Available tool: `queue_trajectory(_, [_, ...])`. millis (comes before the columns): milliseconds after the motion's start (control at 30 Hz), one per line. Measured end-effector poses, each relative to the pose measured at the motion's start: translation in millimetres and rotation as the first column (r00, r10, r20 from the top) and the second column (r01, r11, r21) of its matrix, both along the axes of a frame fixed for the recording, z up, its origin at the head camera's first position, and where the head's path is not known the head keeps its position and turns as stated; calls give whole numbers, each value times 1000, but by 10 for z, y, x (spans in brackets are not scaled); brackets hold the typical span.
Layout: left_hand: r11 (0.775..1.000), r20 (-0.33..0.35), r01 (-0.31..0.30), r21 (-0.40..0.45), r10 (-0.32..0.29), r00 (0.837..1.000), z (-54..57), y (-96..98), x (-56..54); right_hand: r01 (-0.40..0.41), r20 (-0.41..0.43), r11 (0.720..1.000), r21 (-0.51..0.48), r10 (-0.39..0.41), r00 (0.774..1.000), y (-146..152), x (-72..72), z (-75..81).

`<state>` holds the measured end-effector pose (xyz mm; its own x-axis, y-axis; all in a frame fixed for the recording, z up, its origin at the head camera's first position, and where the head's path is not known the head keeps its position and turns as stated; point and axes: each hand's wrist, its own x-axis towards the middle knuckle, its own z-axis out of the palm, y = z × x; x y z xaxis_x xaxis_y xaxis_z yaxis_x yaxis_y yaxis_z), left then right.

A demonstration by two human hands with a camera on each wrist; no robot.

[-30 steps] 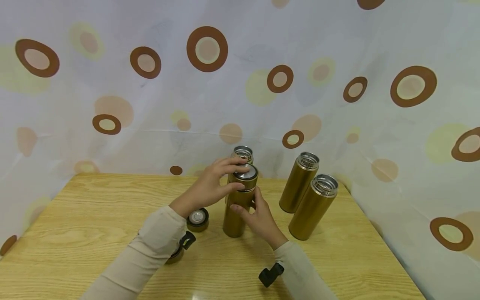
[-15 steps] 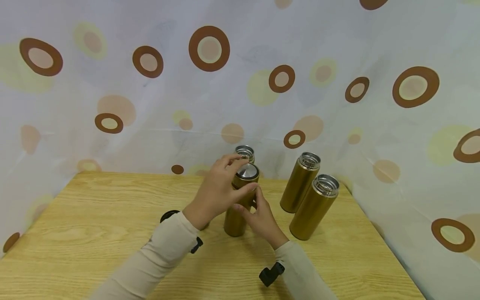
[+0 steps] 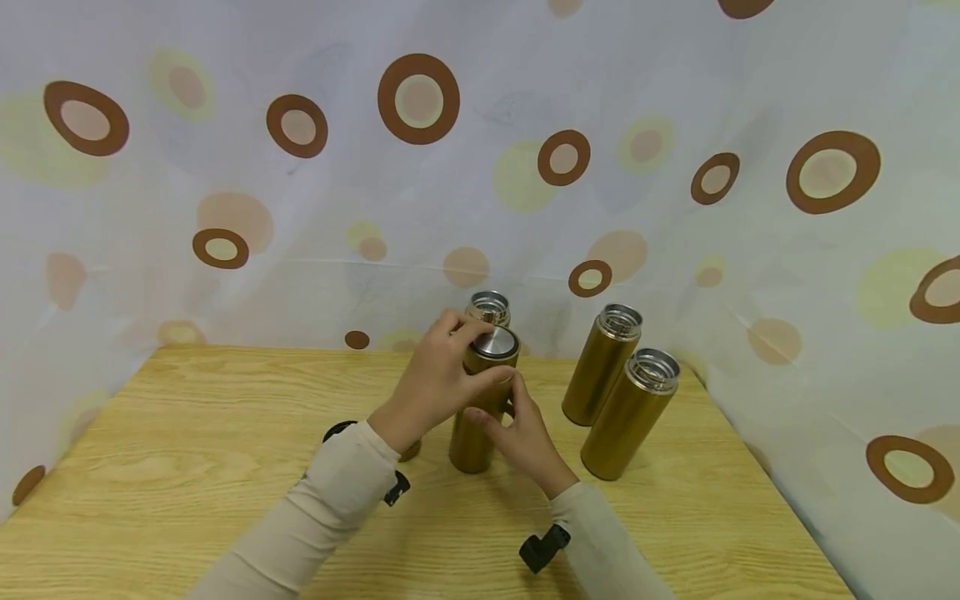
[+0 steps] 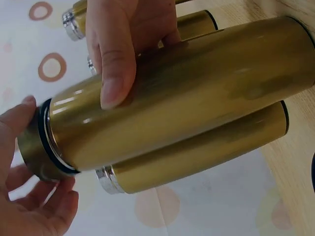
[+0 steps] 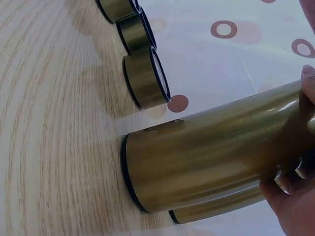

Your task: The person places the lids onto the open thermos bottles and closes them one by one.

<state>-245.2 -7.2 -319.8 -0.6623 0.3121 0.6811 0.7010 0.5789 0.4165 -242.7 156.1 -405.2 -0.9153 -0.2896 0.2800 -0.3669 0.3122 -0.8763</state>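
Evidently the patterned cloth (image 3: 465, 204) is the largest thing in view, rising behind the wooden counter (image 3: 225, 400); on the counter stand three lidless gold bottles, two to the right (image 3: 626, 421) (image 3: 592, 379) and one (image 3: 489, 302) mostly hidden behind the held bottle (image 3: 471, 446); that held bottle stands upright at the middle, its base on the counter; the right hand (image 3: 517, 425) has its grip curled round the body, thumb on one side and fingers on the other; the left hand (image 3: 438, 371) pinches the lid (image 3: 498, 343) on the bottle's mouth, thumb and fingertips at its rim.

Compared with a second ago, the left wrist has swung round, its thumb now across the front of the lid and its sleeve over more of the loose lids (image 5: 146, 81), which the right wrist view shows in a row of three; the right hand has barely shifted; this suggests the lid is being turned against a steadied body, though I cannot tell which way, nor whether it sits fully home.
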Motion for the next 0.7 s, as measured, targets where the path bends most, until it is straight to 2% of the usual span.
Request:
queue_trajectory(100, [996, 39, 90, 9, -91, 995, 10, -76, -43, -3, 0, 1000, -3, 3, 1000, 4, -9, -3])
queue_trajectory(167, [989, 82, 150, 9, -151, 985, 19, -130, -79, -6, -3, 1000, -9, 6, 1000, 4, -14, -4])
queue_trajectory(233, [976, 141, 216, 19, -217, 966, 29, -179, -111, -4, -3, 1000, -10, 4, 1000, 4, -20, -4])
queue_trajectory(367, [945, 244, 322, 55, -325, 914, 48, -241, -158, -4, 2, 1000, -24, 5, 1000, 3, -18, 5])
queue_trajectory(467, [932, 268, 357, 63, -360, 894, 51, -264, -171, -4, 9, 1000, -30, 4, 1000, -3, -12, 14])
queue_trajectory(700, [932, 297, 360, 48, -358, 885, 48, -275, -166, 3, -8, 1000, -20, -3, 1000, -5, -27, -14])
